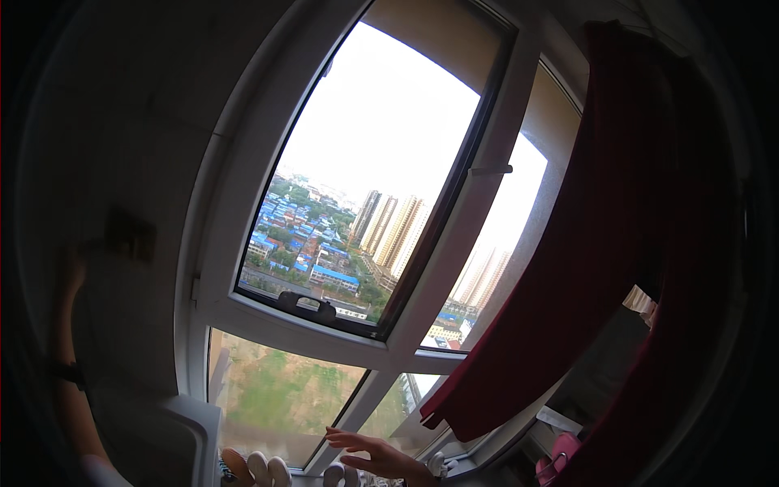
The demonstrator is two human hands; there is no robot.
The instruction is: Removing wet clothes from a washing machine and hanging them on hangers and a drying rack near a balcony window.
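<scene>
At the far left, my left hand (72, 268) is raised beside a dark wall socket or fixture (131, 236). Something small seems to lie between the fingers and that fixture, but deep shadow hides the grip. A dark band (68, 374) circles my left forearm. My right hand (371, 451) hovers at the lower middle with its fingers apart and nothing in them. Behind it are the lower window panes (274, 389), and pale shoes (269, 469) stand below and to its left.
A white-framed window (356, 350) with a handle (492, 170) fills the middle. Dark red cloth (548, 262) hangs at the right. A white rounded appliance or basin edge (207, 426) juts out at lower left. A brown shoe (236, 467) and a pink item (563, 453) sit low.
</scene>
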